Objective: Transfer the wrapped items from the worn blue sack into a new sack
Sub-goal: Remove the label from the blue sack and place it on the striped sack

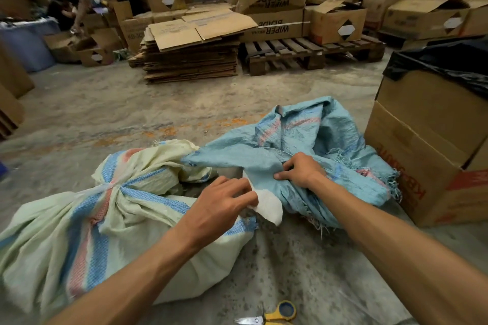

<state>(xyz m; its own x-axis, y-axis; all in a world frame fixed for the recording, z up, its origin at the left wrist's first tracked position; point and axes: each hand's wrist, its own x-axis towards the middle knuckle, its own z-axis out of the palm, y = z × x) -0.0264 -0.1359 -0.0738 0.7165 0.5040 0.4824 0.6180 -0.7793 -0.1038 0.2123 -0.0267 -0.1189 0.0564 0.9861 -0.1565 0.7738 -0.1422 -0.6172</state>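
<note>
Blue woven plastic, frayed along its edges, makes up the worn blue sack (pixel 311 148), which lies crumpled on the concrete floor (pixel 158 113) at about two o'clock from the middle of the view, just beside a cardboard box (pixel 422 145) lined with a black bag. The right hand (pixel 301 170) is closed on a fold of that blue cloth near its mouth. The left hand (pixel 219 203) is curled around a white wrapped item (pixel 269 206), pinching it at the gap between the two sacks. At eight o'clock lies the pale green sack (pixel 111 219) with blue and red stripes; it looks bulky and tied at the neck with a white strip, though a fold near the hands seems open, and whether this is the new sack cannot be told for sure. Yellow-handled scissors (pixel 274 315) rest on the floor at six o'clock, near the forearms. Judging from this, the risk is that the frayed blue weave snags or tears further if pulled hard, spilling whatever remains inside onto the gritty floor. The white item could also slip, since only fingertips hold it. A careless arm sweep might catch the scissor blades.
</note>
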